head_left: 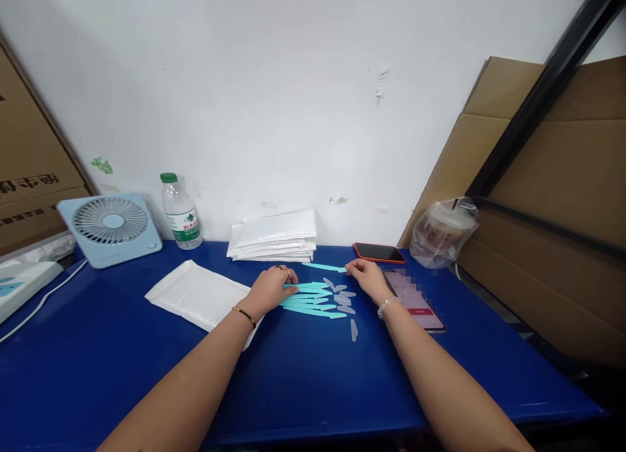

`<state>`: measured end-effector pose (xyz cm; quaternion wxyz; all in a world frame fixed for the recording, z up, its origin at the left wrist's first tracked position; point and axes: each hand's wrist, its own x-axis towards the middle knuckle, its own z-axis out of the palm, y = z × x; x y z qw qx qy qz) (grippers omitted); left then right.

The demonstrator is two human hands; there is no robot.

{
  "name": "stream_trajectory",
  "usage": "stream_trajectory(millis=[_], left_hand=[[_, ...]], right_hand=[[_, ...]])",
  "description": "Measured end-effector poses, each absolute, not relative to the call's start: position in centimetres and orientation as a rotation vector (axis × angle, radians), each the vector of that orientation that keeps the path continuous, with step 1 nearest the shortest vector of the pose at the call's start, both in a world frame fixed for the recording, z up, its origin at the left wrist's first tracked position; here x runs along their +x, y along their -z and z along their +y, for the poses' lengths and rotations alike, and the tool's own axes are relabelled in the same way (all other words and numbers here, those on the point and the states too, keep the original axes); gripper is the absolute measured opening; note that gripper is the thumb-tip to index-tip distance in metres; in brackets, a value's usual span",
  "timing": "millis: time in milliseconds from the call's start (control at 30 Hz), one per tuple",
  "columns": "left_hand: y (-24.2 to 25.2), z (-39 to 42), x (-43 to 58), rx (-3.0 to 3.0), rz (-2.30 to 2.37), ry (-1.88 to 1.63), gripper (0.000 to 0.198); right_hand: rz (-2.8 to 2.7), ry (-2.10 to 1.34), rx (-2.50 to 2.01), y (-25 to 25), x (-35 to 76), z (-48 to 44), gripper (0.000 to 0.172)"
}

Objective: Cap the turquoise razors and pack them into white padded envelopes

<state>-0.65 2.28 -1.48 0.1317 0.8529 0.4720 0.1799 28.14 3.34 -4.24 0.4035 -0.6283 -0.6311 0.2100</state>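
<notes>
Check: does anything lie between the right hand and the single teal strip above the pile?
Nothing visible does. The right hand touches the end of the single teal strip; the pile lies apart, at the left hand.

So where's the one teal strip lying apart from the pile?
Head view: the lone teal strip lies near the middle of the table, its right end at the fingers of the right hand, behind the teal pile and before the mailer stack.

On the table (122, 361), the left hand (270, 287) lies flat on a pile of teal strips (310, 300). The right hand (364, 276) pinches the end of a lone strip (323, 267), near clear caps (343, 297).
</notes>
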Motion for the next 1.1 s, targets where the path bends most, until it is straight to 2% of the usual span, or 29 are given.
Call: stream_trajectory(millis=[133,300,400,500,600,867,1100], left_hand=[[1.6,2.5,-0.5,2.456,1.368,-0.519,0.016],[1.7,2.8,-0.9,2.323,1.311,-0.536,0.02],[1.7,2.8,-1.1,2.222,1.273,-0.511,0.022],[1.8,2.9,-1.2,2.156,1.265,-0.513,0.027],[1.8,3.0,-1.4,2.149,1.298,-0.565,0.032],[1.3,2.9,-1.6,2.152,1.357,-0.613,0.03],[1.1,2.8,-1.5,2.127,1.343,-0.665,0.031]], right_hand=[[-1.859,-0.354,-1.439,3.2,27.3,2.5,0.018],[-2.375,-0.297,-1.209,1.9,25.6,1.7,0.028],[-2.468,-0.251,-1.204,1.6,25.4,1.6,0.023],[-2.47,-0.212,-1.225,1.5,25.5,1.5,0.011],[-2.449,-0.209,-1.285,1.5,25.6,1.3,0.007],[-2.359,-0.29,-1.355,1.6,25.2,0.8,0.008],[-1.941,-0.646,-1.318,2.2,25.8,1.1,0.022]])
